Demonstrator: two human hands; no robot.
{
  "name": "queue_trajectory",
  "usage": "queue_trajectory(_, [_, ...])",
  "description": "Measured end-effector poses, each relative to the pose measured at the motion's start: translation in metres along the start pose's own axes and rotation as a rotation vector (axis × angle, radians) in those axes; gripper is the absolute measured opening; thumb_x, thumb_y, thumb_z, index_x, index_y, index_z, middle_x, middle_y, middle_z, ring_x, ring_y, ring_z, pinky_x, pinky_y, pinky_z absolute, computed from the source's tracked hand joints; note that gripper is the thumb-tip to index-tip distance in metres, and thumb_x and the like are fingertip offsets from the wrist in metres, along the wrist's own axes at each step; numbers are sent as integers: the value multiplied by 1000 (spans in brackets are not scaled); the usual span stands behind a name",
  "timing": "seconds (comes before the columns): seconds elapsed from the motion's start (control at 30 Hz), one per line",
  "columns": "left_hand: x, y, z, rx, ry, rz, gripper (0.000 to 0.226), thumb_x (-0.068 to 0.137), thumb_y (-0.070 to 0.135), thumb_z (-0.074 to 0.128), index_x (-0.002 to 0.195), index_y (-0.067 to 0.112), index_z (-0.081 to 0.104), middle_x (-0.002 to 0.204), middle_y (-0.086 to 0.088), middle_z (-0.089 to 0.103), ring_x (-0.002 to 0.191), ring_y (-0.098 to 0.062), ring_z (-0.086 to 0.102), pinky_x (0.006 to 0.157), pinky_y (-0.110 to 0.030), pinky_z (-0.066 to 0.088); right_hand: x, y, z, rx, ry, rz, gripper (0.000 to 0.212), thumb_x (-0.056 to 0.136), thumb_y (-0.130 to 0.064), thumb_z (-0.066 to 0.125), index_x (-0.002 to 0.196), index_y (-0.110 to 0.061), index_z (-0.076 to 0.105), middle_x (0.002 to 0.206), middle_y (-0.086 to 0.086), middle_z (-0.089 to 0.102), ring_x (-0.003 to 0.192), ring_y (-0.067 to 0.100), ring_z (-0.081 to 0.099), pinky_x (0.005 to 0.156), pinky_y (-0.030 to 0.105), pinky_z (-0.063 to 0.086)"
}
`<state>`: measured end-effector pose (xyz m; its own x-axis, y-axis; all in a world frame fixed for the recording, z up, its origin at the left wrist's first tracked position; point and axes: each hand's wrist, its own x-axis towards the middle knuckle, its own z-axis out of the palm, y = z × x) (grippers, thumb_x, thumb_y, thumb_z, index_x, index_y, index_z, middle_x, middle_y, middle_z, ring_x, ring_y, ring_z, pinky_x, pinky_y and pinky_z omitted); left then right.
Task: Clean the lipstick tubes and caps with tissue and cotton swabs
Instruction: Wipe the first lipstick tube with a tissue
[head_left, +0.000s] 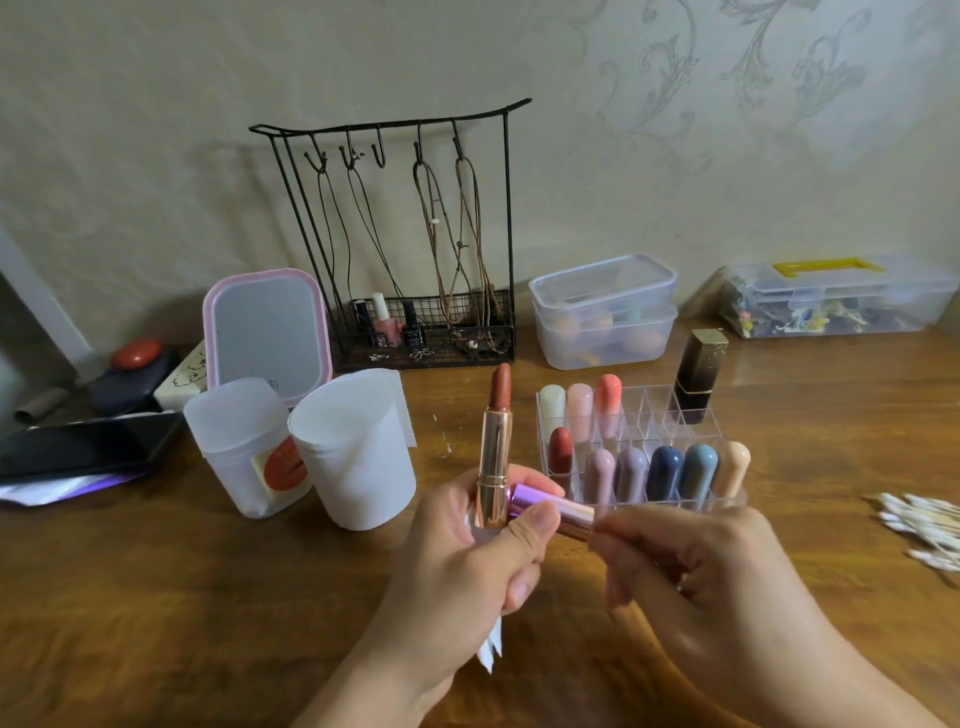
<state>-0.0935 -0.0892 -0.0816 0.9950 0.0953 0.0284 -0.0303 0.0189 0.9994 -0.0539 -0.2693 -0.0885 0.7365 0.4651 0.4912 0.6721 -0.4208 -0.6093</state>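
The left hand is gripping an upright rose-gold lipstick tube and white tissue. The right hand is pinching a shiny pink-purple cap. Both are hovering over the brown wooden table, near patterned beige wallpaper.

Left hand fisted, thumb pressed across front; right hand fingers curled, pinching, blurred; forearms converge.

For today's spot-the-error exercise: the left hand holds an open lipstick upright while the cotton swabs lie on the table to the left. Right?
Not quite. The head view shows the cotton swabs on the table's right side; the left hand does hold the open lipstick upright.
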Motion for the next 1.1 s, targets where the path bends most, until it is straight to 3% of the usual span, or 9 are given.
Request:
queue_trajectory(0.13, [0,0,-1,-39,-24,2,21,73,36,65,89,23,70,61,-9,51,47,-14,44,45,-23,36,1,-4,-2,110,47,26,18,90,-36,59,78,-30,71,61,-15,67,51,7,65,49,29,54])
queue_trajectory(0.3, [1,1,-3,-44,-35,5,17,72,35,65,86,26,71,57,-6,49,46,-13,43,44,-23,35,1,-10,-7,59,-102,10,14,89,-26,64,78,-30,71,63,-13,66,56,8,65,52,27,51])
queue_trajectory(0.4, [2,1,-3,-44,-52,20,17,73,34,65,87,26,71,56,-8,46,46,-13,42,43,-22,34,0,-10,-7,116,34,57,20,86,-40,56,81,-29,72,58,-11,64,48,10,62,47,27,50])
queue_trajectory(0.57, [2,0,-7,-56,-15,11,17,74,33,64,86,25,71,55,-9,44,46,-14,40,43,-21,34,0,-11,-10,51,-138,27,11,89,-25,66,81,-25,74,64,-13,65,56,8,62,49,21,49])
queue_trajectory(0.67, [3,1,-9,-49,-25,28,17,74,33,64,87,24,71,54,-10,44,46,-14,40,43,-22,35,1,-11,-13,193,-43,89,18,86,-37,59,82,-27,74,59,-9,64,51,12,61,46,21,47])
queue_trajectory(0.73, [4,2,-11,-49,-29,48,19,76,31,64,90,20,71,52,-9,43,45,-14,39,43,-22,35,1,-7,-10,119,-10,83,16,87,-35,60,82,-28,74,60,-10,65,51,11,61,45,23,49])
queue_trajectory(0.87, [5,2,-14,-68,-6,47,24,74,31,64,90,14,70,52,-9,41,45,-15,38,43,-22,34,1,-9,-12,108,-176,22,16,92,-25,63,79,-21,71,59,-4,61,49,11,55,47,27,46])
queue_trajectory(1.0, [5,3,-15,-93,-15,57,22,76,29,64,89,13,71,50,-6,41,43,-13,37,42,-22,32,1,-6,-14,205,-15,81,19,88,-32,59,81,-23,74,56,-3,62,44,11,54,43,23,44])
queue_trajectory(1.1, [6,3,-17,-104,5,45,24,75,29,64,90,11,70,49,-4,43,43,-13,38,42,-22,32,1,-6,-16,78,-157,36,15,91,-24,63,81,-23,75,61,-10,64,50,10,58,46,20,46])
